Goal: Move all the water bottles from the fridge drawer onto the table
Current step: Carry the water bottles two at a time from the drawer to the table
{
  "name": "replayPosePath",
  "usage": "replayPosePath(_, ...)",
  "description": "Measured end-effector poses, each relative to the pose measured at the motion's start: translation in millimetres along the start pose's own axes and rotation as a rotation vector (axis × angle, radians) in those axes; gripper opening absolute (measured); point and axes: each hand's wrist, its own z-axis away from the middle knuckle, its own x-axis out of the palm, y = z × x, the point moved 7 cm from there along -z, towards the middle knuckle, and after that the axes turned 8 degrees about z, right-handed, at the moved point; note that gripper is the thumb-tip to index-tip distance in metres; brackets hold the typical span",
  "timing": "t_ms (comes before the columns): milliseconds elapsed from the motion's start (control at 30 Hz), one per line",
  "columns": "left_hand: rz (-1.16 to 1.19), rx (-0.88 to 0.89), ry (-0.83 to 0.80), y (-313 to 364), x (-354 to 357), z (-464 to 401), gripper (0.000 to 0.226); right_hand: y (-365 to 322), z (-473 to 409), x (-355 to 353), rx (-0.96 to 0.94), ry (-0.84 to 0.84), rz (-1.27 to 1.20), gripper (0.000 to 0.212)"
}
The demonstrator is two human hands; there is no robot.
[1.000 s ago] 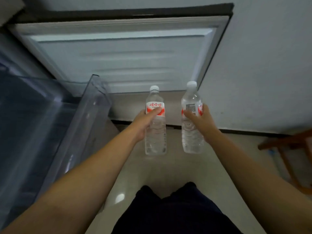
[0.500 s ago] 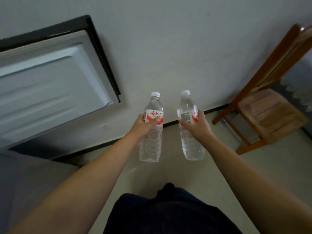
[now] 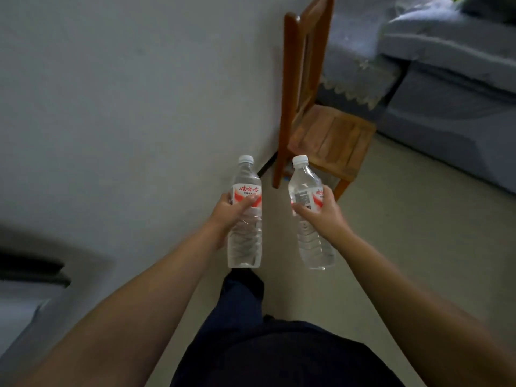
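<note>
Now, with my left hand (image 3: 227, 209) and right hand (image 3: 325, 210) each wrapping fingers round a water bottle, I should carry both upright past the chair (image 3: 321, 129) toward the unseen bench.

A wooden chair (image 3: 324, 127) stands at about one o'clock, its tall back (image 3: 305, 51) close against the pale wall (image 3: 139, 93), slatted seat facing right. Just beyond it, from one to three o'clock, a grey sofa (image 3: 452, 107) runs along the right side, a lace-edged cover (image 3: 360, 76) draped over its near end. Light floor (image 3: 405, 219) spreads from centre down to four o'clock. A dark baseboard strip (image 3: 266, 164) shows where wall meets floor. Down at nine o'clock, a blurred grey panel with a dark edge (image 3: 33, 270) sits at the frame's left.
</note>
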Motion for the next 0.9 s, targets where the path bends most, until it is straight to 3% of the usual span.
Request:
replayPosePath(100,-0.077,-0.022,-0.137,10.4,35.1,-33.7,0.033,14.3,-16.2,-22.1,0.07,0.077,-0.047,0.061)
replayPosePath(233,-0.225,-0.063,-0.307,35.5,81.7,-84.9,0.065,16.7,-42.6,-50.3,0.137,0.23,-0.105,0.056)
replayPosePath(400,-0.397,-0.06,-0.46,74.3,138.8,-144.4,0.071,8.7,-73.8,-87.6,0.206,0.385,-0.16,0.059)
replayPosePath(900,-0.691,-0.085,-0.756,81.2,299.6,-196.8,0.06,61.3,-90.6,-176.1,0.406,0.719,-0.288,0.056)
